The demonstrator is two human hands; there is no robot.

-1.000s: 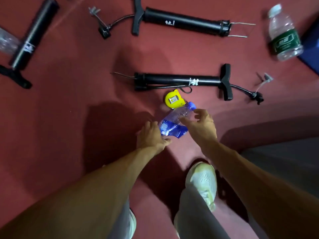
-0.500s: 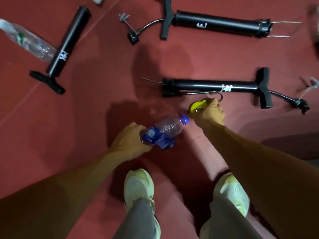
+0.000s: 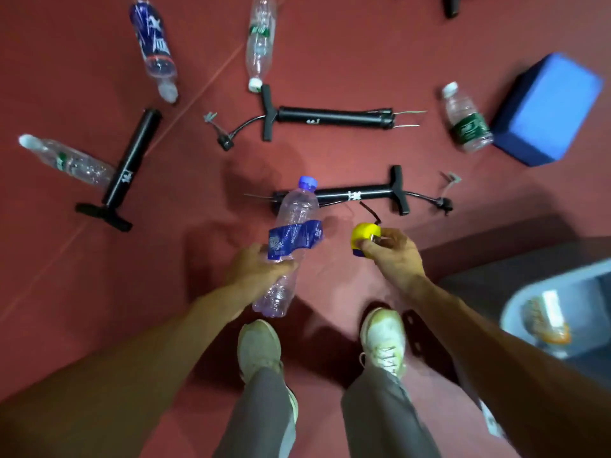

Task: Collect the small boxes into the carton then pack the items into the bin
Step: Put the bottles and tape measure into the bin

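Holding: left grip curled round the blue-labelled water bottle, clear of the floor; right grip closed on the yellow tape measure.
Bottle axis: cap pointing away from the person, base toward the feet.
Bin: lower right, just beyond the right arm, well apart from the bottle.
Nearer grip: the right.
Likely next: carry both rightward, with the bottle crossing farther.

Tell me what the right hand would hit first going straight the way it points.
Probably the nearest black pump, just beyond the yellow tape measure the right hand grips, though depth is unclear.
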